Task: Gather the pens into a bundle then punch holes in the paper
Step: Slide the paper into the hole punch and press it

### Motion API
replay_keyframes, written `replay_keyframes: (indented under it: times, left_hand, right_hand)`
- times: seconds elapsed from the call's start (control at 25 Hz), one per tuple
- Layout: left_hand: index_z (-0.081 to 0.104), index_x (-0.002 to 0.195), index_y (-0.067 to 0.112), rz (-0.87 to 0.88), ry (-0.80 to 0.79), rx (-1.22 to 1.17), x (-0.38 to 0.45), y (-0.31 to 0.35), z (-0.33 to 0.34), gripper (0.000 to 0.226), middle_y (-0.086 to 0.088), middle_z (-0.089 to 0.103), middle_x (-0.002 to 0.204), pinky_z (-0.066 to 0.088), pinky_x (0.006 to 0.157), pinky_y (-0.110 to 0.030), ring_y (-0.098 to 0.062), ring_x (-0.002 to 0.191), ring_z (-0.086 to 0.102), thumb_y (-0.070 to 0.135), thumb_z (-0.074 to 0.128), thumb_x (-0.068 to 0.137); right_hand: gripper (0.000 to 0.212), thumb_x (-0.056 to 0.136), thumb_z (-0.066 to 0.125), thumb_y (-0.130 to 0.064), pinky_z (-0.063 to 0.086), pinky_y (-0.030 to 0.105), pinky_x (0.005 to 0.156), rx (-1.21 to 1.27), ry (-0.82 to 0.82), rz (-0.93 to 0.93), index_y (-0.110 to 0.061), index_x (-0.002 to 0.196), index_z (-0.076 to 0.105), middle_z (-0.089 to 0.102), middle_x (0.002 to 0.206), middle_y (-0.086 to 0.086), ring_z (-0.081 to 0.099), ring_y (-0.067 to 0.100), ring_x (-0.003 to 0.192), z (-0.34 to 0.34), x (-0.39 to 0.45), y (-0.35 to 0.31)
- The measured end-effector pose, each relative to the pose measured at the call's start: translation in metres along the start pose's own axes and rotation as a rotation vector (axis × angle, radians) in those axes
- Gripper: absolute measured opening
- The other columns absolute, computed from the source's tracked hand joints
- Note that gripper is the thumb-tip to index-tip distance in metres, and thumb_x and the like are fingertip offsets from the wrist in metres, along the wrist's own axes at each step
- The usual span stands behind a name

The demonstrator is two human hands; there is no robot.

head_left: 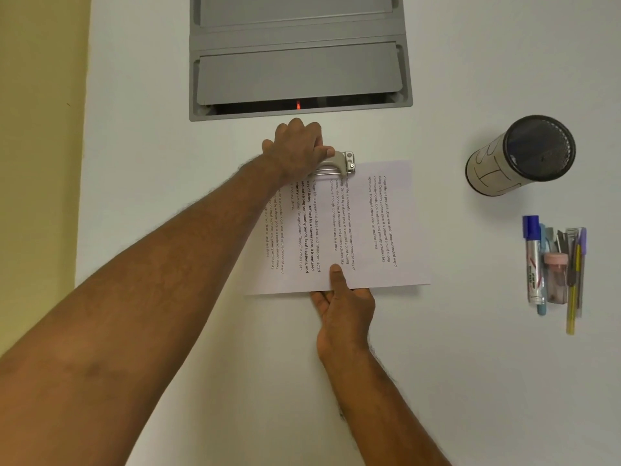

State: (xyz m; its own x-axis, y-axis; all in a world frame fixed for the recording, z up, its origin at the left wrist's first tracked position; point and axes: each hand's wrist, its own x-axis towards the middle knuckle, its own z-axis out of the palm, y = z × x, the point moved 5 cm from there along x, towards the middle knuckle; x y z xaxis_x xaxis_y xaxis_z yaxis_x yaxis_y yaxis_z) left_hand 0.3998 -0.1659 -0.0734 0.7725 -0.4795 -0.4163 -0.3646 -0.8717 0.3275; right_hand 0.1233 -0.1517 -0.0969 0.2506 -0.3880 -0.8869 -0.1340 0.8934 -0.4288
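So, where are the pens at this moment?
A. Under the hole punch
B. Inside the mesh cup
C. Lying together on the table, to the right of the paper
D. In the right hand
C: the pens lie side by side in one group on the table, right of the paper and nearer than the mesh cup, and neither hand touches them.

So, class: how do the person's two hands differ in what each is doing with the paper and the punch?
The left hand presses down on the hole punch at the paper's far edge; the right hand pinches the near edge, thumb on top. The left shows its back with fingers curled over; the right has its fingers under the sheet. Both work on the same sheet.
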Motion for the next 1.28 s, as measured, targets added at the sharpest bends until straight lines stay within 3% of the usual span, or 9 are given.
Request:
replay_keyframes:
  times: [0.48, 0.68, 1.28]
  left_hand:
    - [0.054, 0.101, 0.023, 0.036, 0.027, -0.03, -0.011, 0.004, -0.009, 0.029, 0.0, 0.046, 0.11, 0.044, 0.093, -0.044, -0.02, 0.106, 0.042, 0.052, 0.053, 0.102]
    - [0.068, 0.113, 0.013, 0.089, 0.077, -0.059, -0.024, 0.008, -0.017, 0.041, -0.005, 0.057, 0.113, 0.05, 0.094, -0.045, -0.022, 0.105, 0.053, 0.049, 0.05, 0.105]
    - [0.073, 0.115, 0.008, 0.091, 0.103, -0.084, -0.029, 0.009, -0.017, 0.047, -0.01, 0.067, 0.108, 0.048, 0.082, -0.035, -0.021, 0.095, 0.062, 0.048, 0.052, 0.105]
  right_hand:
    - [0.023, 0.097, 0.071, -0.012, 0.064, 0.03, 0.069, 0.0, -0.011, -0.007, -0.027, 0.114, 0.068, 0.078, 0.114, 0.004, 0.077, 0.021, 0.1, -0.001, 0.0, 0.0]
    - [0.024, 0.096, 0.071, -0.014, 0.064, 0.03, 0.069, -0.009, -0.012, -0.015, -0.026, 0.116, 0.067, 0.077, 0.115, 0.004, 0.076, 0.023, 0.102, -0.002, 0.001, 0.0]
    - [0.021, 0.096, 0.071, -0.01, 0.063, 0.03, 0.064, 0.03, -0.007, 0.025, -0.025, 0.111, 0.068, 0.081, 0.1, 0.0, 0.079, 0.019, 0.09, -0.009, -0.003, 0.005]
